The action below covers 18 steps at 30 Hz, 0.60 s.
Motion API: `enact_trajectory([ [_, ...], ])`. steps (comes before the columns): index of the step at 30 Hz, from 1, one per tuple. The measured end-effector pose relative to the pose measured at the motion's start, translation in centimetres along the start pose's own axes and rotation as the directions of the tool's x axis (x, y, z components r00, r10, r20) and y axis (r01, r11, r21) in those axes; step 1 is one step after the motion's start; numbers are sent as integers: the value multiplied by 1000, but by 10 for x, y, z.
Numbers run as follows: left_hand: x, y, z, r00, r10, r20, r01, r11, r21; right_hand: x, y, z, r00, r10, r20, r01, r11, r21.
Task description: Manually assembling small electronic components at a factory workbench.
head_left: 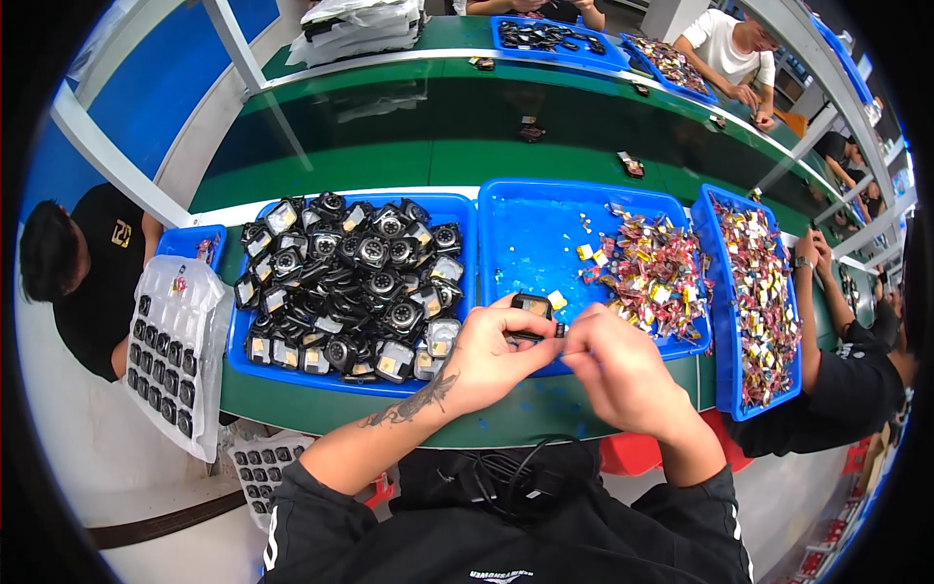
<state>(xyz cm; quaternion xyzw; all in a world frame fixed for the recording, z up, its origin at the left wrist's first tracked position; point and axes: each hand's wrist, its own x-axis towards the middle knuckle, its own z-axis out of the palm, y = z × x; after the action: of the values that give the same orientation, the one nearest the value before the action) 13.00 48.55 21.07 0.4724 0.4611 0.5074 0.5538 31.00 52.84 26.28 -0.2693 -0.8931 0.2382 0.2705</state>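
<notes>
My left hand grips a black smartwatch case above the near edge of the middle blue tray. The fingers of my right hand are pinched together beside that case, close to its right end. Whatever they hold, if anything, is hidden. To the left, a blue tray is heaped with black watch cases, some showing round sensor backs and others pale inner parts. Small pink, yellow and white pieces lie piled in the right part of the middle tray.
At right, another blue tray holds more small colourful pieces. A clear plastic tray of watch cases stands at left, beside a person in black. Beyond the green bench, scattered parts lie on a strip, with people working across and to the right.
</notes>
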Motion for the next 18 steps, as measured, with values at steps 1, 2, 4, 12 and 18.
enact_trajectory([
  [1, 1, -1, 0, 1000, -2, -9, 2, 1000, -25, -4, 4, -1, 999, 23, -31, -20, 994, 103],
  [2, 1, 5, 0, 999, 45, -13, -44, 996, 75, -3, 11, -4, 983, 153, -97, -146, 987, 68],
  [4, 1, 8, 0, 999, 15, -30, -14, 1000, 24, 5, 32, 3, 971, 173, -166, -170, 985, 30],
  [12, 0, 7, -9, 972, -153, 177, 188, 961, -202, -5, 33, 16, 955, 261, 141, -265, 536, 802],
  [18, 5, 6, -6, 982, 179, -52, -178, 984, 16, -10, 21, 17, 897, 429, -111, -227, 660, 716],
])
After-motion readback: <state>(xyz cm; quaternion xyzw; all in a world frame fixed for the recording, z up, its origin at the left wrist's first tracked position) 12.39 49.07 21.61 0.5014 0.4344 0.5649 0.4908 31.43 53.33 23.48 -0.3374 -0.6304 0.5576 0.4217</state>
